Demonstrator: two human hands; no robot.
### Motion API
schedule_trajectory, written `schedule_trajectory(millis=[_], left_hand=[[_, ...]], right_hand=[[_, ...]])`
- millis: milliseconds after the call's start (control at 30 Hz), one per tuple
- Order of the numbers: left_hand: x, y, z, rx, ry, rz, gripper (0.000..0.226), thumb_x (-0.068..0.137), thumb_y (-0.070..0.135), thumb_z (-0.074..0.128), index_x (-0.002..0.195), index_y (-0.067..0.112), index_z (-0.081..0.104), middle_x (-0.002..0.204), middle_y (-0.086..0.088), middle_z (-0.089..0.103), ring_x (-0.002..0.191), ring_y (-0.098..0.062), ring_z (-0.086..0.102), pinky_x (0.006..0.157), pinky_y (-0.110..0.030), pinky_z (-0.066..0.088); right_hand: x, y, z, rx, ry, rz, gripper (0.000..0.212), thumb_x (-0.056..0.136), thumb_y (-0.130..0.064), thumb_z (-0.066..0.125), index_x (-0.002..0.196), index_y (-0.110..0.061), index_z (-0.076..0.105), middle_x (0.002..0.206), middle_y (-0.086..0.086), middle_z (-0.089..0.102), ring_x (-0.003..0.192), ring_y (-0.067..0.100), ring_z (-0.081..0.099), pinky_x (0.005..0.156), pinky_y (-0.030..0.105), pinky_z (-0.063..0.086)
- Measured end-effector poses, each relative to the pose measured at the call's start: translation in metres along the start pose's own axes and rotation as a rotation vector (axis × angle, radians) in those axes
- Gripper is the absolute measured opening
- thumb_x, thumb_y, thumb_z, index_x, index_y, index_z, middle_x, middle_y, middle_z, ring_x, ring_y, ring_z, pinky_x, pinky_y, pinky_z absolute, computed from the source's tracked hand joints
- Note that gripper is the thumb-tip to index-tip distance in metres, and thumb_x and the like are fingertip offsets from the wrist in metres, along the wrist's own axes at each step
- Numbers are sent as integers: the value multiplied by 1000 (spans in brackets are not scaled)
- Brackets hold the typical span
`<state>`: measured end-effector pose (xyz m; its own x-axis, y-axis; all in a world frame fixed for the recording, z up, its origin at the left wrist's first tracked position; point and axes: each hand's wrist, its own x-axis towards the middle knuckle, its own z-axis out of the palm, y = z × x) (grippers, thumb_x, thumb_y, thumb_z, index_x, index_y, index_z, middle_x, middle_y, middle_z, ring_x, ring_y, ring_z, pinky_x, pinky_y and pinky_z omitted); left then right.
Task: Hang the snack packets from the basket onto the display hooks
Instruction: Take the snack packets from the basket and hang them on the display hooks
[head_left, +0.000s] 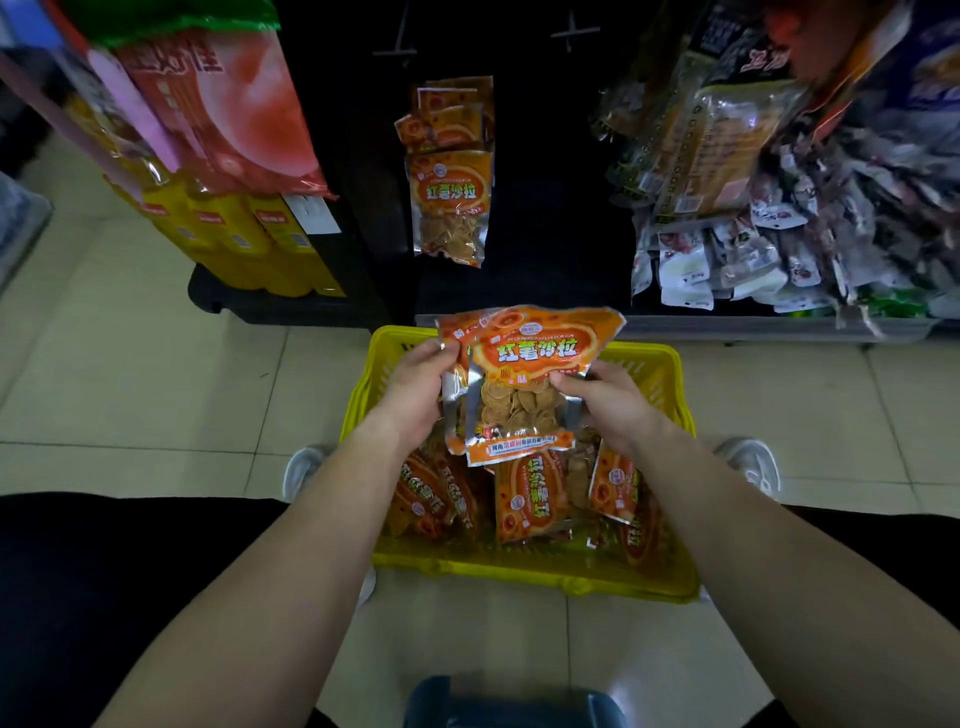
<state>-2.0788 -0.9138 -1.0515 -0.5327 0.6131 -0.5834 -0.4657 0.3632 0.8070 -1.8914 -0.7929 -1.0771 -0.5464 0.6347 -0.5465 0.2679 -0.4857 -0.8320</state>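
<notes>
in the head view we saw the left hand (415, 384) and the right hand (608, 402) raised over the yellow basket (519, 571), sharing a small fan of held packets (524, 384). the left fingers were curled round the left edges with the thumb on the front, and the right thumb and fingers pinched the front packet's right side. we judged they were kept upright, header on top, so the hanging hole could meet a hook. more loose packets (524, 499) lay in the basket, which sat on the floor tiles just before the rack. on the dark panel, hung packets (449, 202) dangled in a column, with what looked like a bare hook (395, 52) above them.
</notes>
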Motion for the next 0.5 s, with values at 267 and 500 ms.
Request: schedule_trajectory(millis=[267,500], left_hand=[[-1,-1,4,-39,-53,-10,24,99,24,59,117,11,69,114,-11,75,109,-33,70,96,-52,53],[-4,5,5,94,-33,119,31,93,48,62,115,27,67,107,2,77,102,-21,72,91,-44,53]], right_hand=[[-2,-3,7,-31,-23,-59,22,92,-15,71,114,-16,71,113,3,75,111,21,68,99,39,51],[-2,-12,18,-117,143,-99,20,88,-17,76,107,-13,72,99,1,73,88,10,70,71,20,52]])
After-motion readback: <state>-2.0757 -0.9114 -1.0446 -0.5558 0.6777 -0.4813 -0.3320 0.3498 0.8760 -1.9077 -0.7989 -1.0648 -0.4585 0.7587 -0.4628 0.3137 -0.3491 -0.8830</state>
